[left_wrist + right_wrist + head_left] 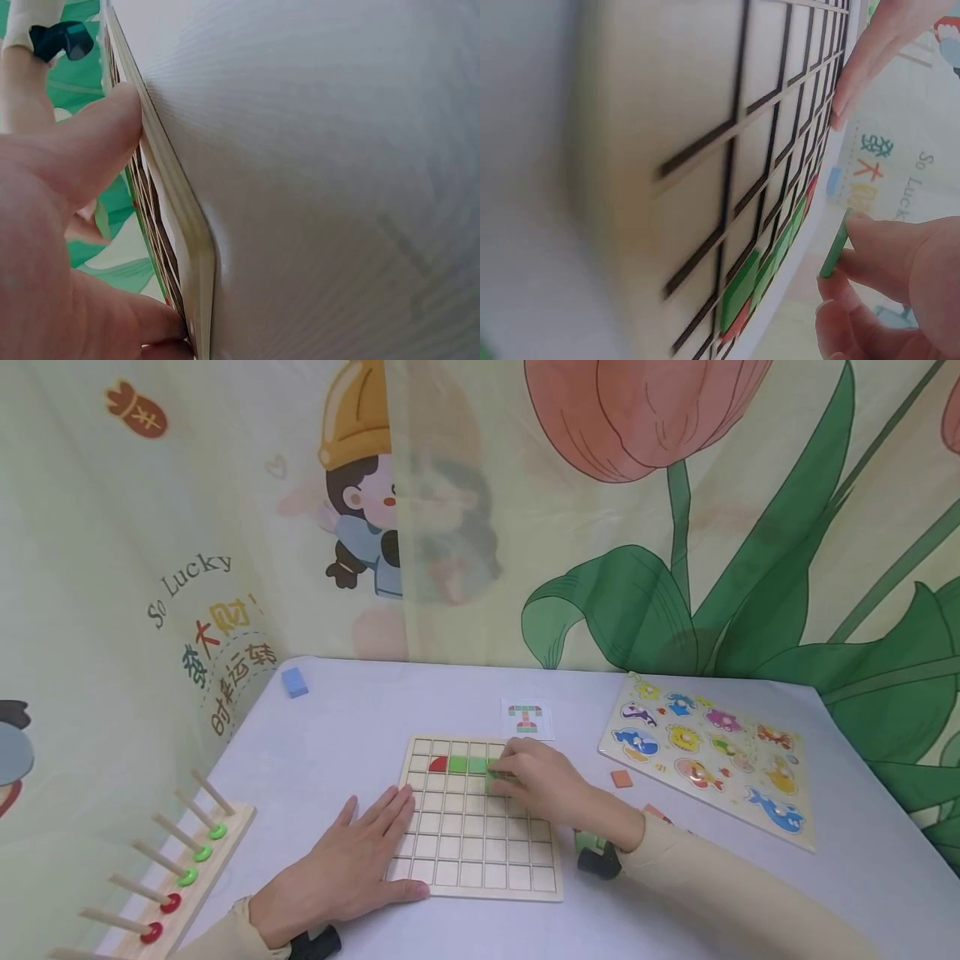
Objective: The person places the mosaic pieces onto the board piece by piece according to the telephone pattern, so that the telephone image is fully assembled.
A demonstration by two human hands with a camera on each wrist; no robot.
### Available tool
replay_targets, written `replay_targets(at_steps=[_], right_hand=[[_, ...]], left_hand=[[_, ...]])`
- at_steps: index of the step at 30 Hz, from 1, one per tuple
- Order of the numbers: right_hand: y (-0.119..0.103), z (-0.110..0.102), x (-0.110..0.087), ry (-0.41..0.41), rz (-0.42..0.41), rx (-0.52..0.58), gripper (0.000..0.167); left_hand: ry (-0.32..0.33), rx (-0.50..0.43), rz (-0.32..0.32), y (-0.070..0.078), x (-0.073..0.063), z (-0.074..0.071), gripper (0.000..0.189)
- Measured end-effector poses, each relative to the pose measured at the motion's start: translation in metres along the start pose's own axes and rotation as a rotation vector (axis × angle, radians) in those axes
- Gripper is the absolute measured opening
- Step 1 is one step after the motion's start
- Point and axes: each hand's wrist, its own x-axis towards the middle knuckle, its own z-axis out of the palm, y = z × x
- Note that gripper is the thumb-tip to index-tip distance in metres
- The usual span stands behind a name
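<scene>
A wooden grid board lies on the white table. My left hand rests at its left side, fingers spread on the left edge and thumb at the near edge; the left wrist view shows the thumb against the board's rim. Over the far right of the grid, my right hand pinches a thin green tile between thumb and finger. In the grid's second row sit a red rounded tile and green tiles. Another green tile and a red one show in the right wrist view.
A pattern card lies behind the board. An animal puzzle board is at right, with an orange tile and other loose tiles near it. A wooden peg rack with rings stands at left; a blue block lies far left.
</scene>
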Motion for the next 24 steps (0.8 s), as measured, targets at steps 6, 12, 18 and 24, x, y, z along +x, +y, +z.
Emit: replay_targets(at_steps=[6, 12, 18, 24], right_hand=[[-0.017, 0.005, 0.026, -0.029, -0.048, -0.007, 0.026], [-0.031, 0.014, 0.046, -0.080, -0.049, -0.002, 0.020], [-0.038, 0.026, 0.057, -0.103, -0.044, -0.063, 0.018], [-0.042, 0.035, 0.064, -0.123, -0.051, -0.132, 0.022]], left_hand=[[-0.004, 0.000, 0.002, -0.001, 0.000, 0.000, 0.111], [-0.007, -0.002, 0.003, -0.001, 0.000, -0.001, 0.111], [0.002, -0.004, 0.011, 0.000, -0.001, -0.001, 0.111], [0.013, 0.006, 0.015, 0.000, -0.001, -0.002, 0.110]])
